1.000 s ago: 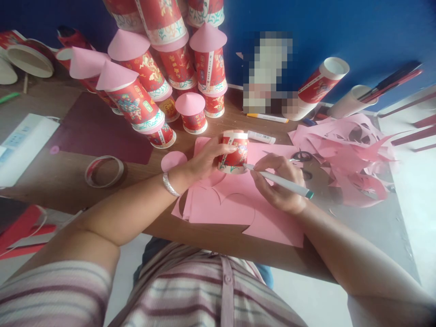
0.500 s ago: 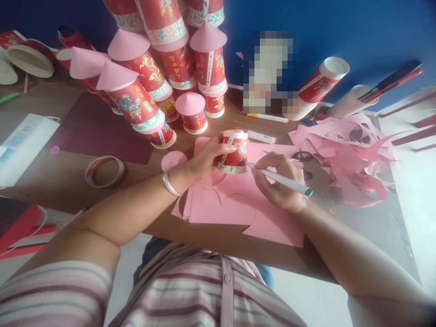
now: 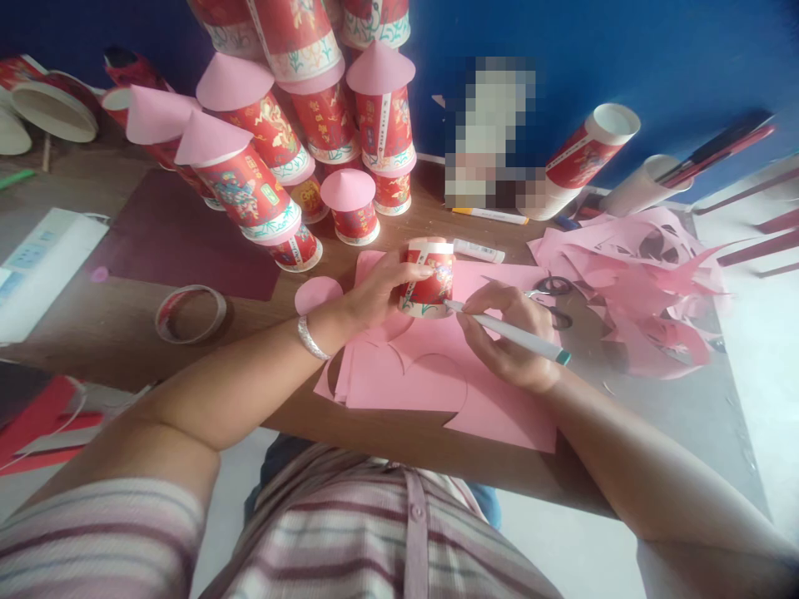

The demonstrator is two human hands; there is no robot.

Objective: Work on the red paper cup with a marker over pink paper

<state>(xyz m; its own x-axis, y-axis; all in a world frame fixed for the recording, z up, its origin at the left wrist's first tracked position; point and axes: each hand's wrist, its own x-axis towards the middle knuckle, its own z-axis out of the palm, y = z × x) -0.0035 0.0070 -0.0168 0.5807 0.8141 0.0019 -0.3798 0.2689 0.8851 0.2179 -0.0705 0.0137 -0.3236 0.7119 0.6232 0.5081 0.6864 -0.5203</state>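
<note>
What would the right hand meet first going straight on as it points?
Likely the red cup in the left hand: the marker in the right hand points at its lower part, though contact is unclear.

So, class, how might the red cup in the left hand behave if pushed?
The red cup is probably light, as the left hand alone holds it. Its paper-like wall may dent, and its curved side suggests it could roll if tipped.

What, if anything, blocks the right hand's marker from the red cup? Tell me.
Nothing visible. The right hand holds the marker with its tip at the lower edge area of the red cup. The left hand grips the cup's opposite side, its thumb clear of the tip.
</note>
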